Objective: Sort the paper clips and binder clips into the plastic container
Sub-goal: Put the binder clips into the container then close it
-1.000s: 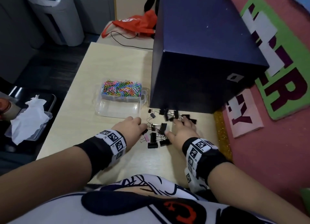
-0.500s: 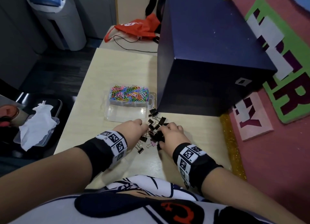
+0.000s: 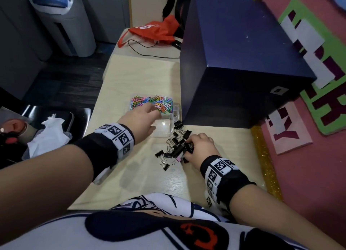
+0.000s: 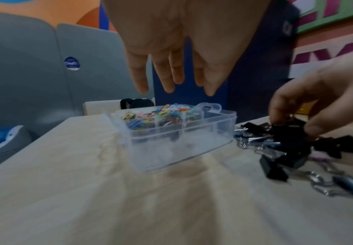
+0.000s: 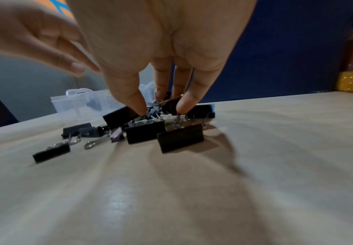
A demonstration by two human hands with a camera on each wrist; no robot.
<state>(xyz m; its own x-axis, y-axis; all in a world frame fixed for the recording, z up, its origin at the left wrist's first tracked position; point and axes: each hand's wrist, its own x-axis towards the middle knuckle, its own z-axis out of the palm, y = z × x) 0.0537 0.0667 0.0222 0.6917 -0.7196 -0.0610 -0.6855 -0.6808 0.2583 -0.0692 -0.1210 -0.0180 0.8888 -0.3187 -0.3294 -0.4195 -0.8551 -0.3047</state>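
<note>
The right hand (image 3: pixel 200 148) is lowered onto the heap of black binder clips (image 3: pixel 176 146) on the pale wooden table (image 3: pixel 142 178); in the right wrist view its thumb and fingertips (image 5: pixel 182 106) are drawn narrow and point straight down, closing round several clips at the top of the heap, with more clips lying loose toward the wrist side and off to the thumb side. This reads as a bunching grasp, taken so that several clips can be carried at one lift rather than singly. How many clips are actually secured cannot be told. The left hand (image 3: pixel 139 121) hangs above the clear plastic container (image 4: pixel 230 116), palm down, fingers (image 4: pixel 169 74) straight, slightly spread and holding nothing; their tips are apart from the rim, above the far section. The coloured paper clips (image 3: pixel 151 104) fill that far section, directly beneath the left fingertips, while the nearer section, below the palm, appears empty. In my judgement the left hand is placed to steady the container, since it lies just beside the heap, toward the right hand's fingertips, and a light box could slide. A large dark blue box (image 3: pixel 243 62) stands just beyond the right fingertips, limiting room on that side.
</note>
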